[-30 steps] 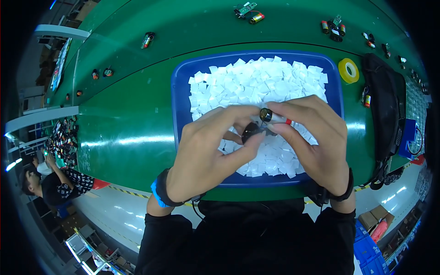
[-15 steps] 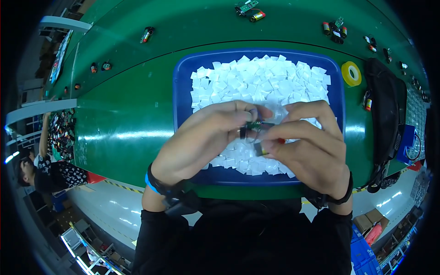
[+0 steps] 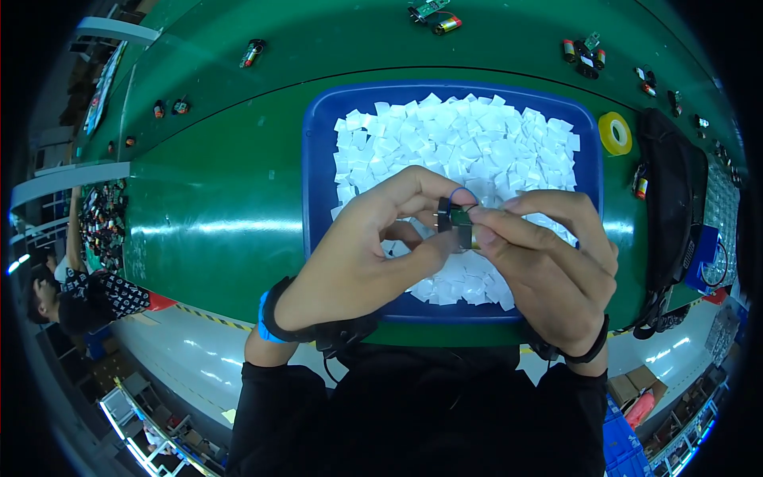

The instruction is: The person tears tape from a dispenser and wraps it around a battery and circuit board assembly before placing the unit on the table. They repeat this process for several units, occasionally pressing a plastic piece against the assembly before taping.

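Between my two hands, above a blue tray [image 3: 319, 119], is a small electronic assembly [image 3: 455, 220] with a black part, a green circuit board, thin wires and a battery. My left hand [image 3: 373, 238] pinches its black side between thumb and fingers. From the right, the fingertips of my right hand [image 3: 548, 258] are closed on its board and battery end. Fingers cover much of the assembly, so its details are partly hidden. Under both hands, the tray holds a heap of small white square pieces [image 3: 453, 139].
A yellow tape roll [image 3: 615, 133] lies right of the tray, beside a black bag [image 3: 671, 191] and a blue box [image 3: 703, 258]. Similar assemblies with batteries [image 3: 586, 57] are spread along the far green table [image 3: 214, 179]. At far left, a person [image 3: 87, 298] is near a pile of assemblies [image 3: 103, 226].
My left hand has turned, its thumb now below the assembly. The assembly shows its black part and board more plainly. My right hand has shifted slightly right and down.
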A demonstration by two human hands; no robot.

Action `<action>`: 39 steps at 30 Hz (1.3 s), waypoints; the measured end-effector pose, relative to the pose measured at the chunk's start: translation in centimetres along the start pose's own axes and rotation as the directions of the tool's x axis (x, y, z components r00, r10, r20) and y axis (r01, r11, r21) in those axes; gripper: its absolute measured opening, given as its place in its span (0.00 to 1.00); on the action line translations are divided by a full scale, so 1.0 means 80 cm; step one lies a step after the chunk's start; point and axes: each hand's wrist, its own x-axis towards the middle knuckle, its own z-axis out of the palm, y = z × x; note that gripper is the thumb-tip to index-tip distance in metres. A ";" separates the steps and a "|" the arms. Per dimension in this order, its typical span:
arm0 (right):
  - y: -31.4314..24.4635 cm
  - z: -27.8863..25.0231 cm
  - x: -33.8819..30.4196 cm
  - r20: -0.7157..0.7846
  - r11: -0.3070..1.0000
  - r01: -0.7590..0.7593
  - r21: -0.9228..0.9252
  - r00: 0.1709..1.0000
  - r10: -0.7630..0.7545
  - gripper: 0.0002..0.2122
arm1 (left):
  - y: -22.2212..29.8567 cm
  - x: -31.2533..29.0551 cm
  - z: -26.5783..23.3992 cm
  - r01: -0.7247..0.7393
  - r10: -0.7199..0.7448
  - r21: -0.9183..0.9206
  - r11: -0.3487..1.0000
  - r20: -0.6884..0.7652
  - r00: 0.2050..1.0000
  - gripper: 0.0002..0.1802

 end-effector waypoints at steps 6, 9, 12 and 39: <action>0.003 0.001 0.001 -0.021 0.996 0.059 -0.067 0.998 -0.061 0.13 | -0.003 0.001 0.005 0.055 -0.057 -0.117 0.992 -0.014 0.998 0.22; 0.003 -0.009 0.010 -0.055 0.992 0.056 -0.109 0.997 -0.062 0.15 | 0.005 -0.001 0.009 0.025 -0.044 -0.185 0.982 -0.105 0.994 0.24; 0.003 -0.014 0.000 -0.017 0.976 -0.150 0.161 0.988 0.154 0.16 | -0.004 0.000 0.004 -0.067 0.042 -0.191 0.979 -0.135 0.990 0.24; -0.003 0.001 -0.010 0.129 0.663 -0.370 0.650 0.914 0.384 0.08 | -0.001 0.001 0.001 -0.455 0.521 0.494 0.741 0.004 0.854 0.17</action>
